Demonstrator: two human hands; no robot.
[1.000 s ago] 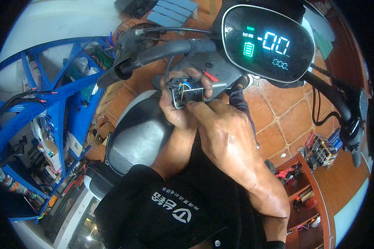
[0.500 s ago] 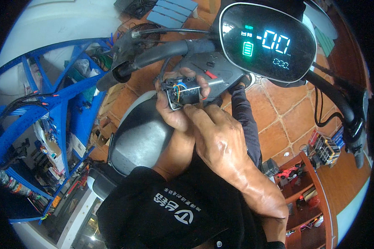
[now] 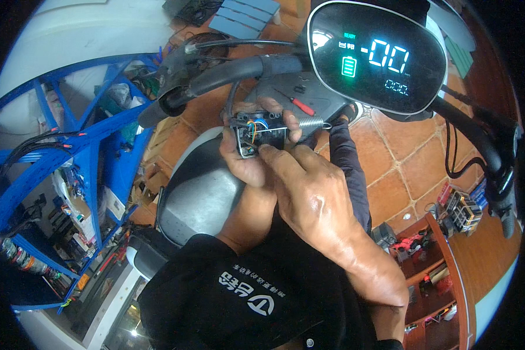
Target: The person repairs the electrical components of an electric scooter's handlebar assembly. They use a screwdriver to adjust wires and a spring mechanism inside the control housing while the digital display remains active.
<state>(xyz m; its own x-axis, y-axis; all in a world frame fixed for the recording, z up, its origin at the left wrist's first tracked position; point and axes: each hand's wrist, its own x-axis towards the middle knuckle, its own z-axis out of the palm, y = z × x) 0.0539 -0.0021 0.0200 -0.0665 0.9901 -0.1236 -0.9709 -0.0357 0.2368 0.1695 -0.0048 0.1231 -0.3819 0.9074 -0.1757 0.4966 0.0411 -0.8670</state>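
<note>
In my left hand (image 3: 245, 166) sits a small black electrical housing (image 3: 271, 139), its inside exposed, with thin blue, orange and yellow wires (image 3: 252, 129) showing. The left fingers wrap round it from behind and the far side. Across the housing runs a straight metal end of a coil spring (image 3: 309, 123), whose coils stick out to the right past a left fingertip. My right hand (image 3: 315, 186) is closed, with its fingertips against the housing's near edge. Anything pinched between those fingertips is hidden. A screwdriver with a red handle (image 3: 303, 106) lies just beyond, on the scooter's grey body (image 3: 326, 96).
Above the hands stretches a handlebar (image 3: 221, 76), with a lit display (image 3: 379, 58) at upper right. Below left is a dark seat (image 3: 201, 184). A blue shelf rack (image 3: 87, 175) stands left; a wooden cabinet (image 3: 449, 262) with tools stands right, on a tiled floor (image 3: 391, 192).
The view has shifted slightly. The spring and the red-handled screwdriver show more fully now. Both hands keep nearly the same hold at the housing.
</note>
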